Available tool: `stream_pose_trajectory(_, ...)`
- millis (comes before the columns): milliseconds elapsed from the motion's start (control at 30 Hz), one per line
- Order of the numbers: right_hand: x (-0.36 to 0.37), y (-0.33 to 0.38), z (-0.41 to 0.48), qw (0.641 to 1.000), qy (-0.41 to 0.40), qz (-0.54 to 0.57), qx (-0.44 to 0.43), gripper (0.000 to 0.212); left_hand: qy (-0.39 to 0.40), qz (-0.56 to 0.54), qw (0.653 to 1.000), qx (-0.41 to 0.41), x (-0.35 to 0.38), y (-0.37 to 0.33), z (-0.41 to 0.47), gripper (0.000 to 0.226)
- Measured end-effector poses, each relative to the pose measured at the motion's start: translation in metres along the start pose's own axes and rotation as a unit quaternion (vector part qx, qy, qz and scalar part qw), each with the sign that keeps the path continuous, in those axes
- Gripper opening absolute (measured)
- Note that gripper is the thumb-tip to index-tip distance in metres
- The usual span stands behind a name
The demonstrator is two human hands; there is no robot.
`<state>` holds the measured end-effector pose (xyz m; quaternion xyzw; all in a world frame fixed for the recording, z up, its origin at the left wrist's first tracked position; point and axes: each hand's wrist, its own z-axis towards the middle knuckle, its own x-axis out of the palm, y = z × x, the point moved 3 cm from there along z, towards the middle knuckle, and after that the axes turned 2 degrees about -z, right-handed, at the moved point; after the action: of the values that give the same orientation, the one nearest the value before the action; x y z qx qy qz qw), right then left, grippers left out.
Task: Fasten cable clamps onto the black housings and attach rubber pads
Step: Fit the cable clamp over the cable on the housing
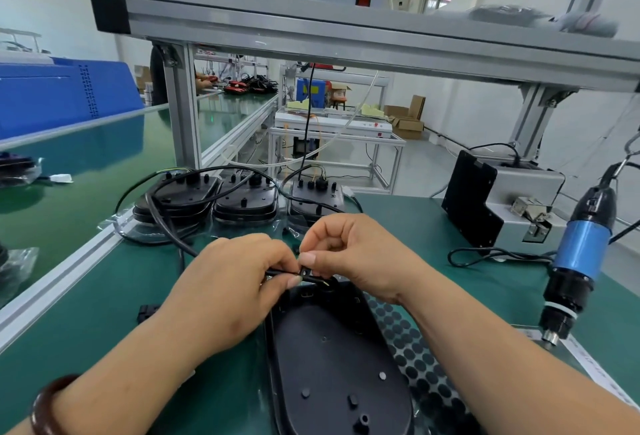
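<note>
Head view.

A: Where is the work right now?

B: At the far end of the near black housing [332, 358]. It lies flat on the green tabletop [86, 313], straight in front of the person. Both hands meet just above that end.

A: And the fingers?

B: The left hand [235, 285] pinches the black cable [166, 226] between thumb and forefinger, with the other fingers curled. The right hand [353, 254] pinches a small black piece at the cable's end, which I take for the cable clamp [306, 271]. The fingertips hide most of it.

A: How will those handle?

B: I'd judge the clamp light, small and easy to drop, so hold it by its sides. The cable looks limp but springy, so grip it close to the end. The housing seems a rigid plastic shell, light enough to slide, so it wants steadying at the rim.

A: The rubber pads?

B: A sheet of round dark rubber pads [415, 358] lies just beside the housing's right edge, partly under the right forearm. They are likely soft and sticky-backed, so peel each one by its edge.

A: Any writing?

B: None legible. A white strip [588, 363] below the hanging blue screwdriver [581, 254] carries print, too blurred to read.
</note>
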<state>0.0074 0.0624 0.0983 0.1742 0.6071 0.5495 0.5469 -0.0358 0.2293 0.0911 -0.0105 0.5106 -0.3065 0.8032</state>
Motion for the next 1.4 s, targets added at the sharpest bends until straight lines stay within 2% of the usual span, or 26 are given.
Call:
stream_pose_trajectory(167,0.005,0.002,0.0,0.999,0.043,-0.029,-0.007,0.017,0.029,-0.04,0.999,-0.021,0.001,0.003,0.001,0.018)
stream_pose_trajectory(333,0.003,-0.005,-0.002,0.999,-0.019,-0.044,0.025,0.014,0.023,-0.052,0.998,-0.016,0.006,0.002,0.001,0.023)
stream_pose_trajectory(400,0.002,-0.006,-0.004,0.997,-0.018,-0.064,0.027,0.017,0.033,-0.051,0.998,-0.006,0.009,0.002,0.0,0.024)
stream_pose_trajectory(600,0.01,-0.006,-0.003,0.977,0.015,-0.213,0.023,0.027,0.027,-0.078,0.996,-0.035,0.012,0.003,-0.002,0.022)
stream_pose_trajectory(767,0.014,-0.008,-0.004,0.964,-0.006,-0.264,0.017,0.02,0.054,-0.146,0.988,-0.02,0.015,0.001,-0.003,0.043)
stream_pose_trajectory(900,0.01,-0.011,-0.008,0.974,-0.049,-0.221,0.015,0.02,0.094,-0.225,0.969,-0.027,0.012,0.007,-0.001,0.055)
stream_pose_trajectory(967,0.006,-0.013,-0.009,0.982,-0.04,-0.18,0.036,0.024,0.07,-0.199,0.977,-0.015,0.011,0.005,0.0,0.052)
stream_pose_trajectory(1067,0.003,-0.016,-0.012,0.996,-0.012,0.033,0.08,0.031,0.047,-0.187,0.981,0.01,0.01,-0.001,0.0,0.035)
stream_pose_trajectory(1133,0.0,-0.018,-0.015,0.991,0.005,0.105,0.08,0.029,0.04,-0.176,0.983,0.027,0.009,-0.003,0.001,0.036)
stream_pose_trajectory(1233,-0.011,-0.016,-0.02,0.996,0.038,0.055,0.06,0.016,0.067,-0.139,0.987,0.049,0.008,0.002,0.002,0.035)
stream_pose_trajectory(1300,-0.015,-0.012,-0.024,0.997,0.064,0.005,0.048,0.003,0.105,-0.099,0.987,0.067,0.009,0.005,0.002,0.043)
stream_pose_trajectory(1400,-0.009,-0.014,-0.024,0.997,0.056,-0.024,0.042,0.005,0.115,-0.068,0.987,0.089,0.011,0.006,0.003,0.041)
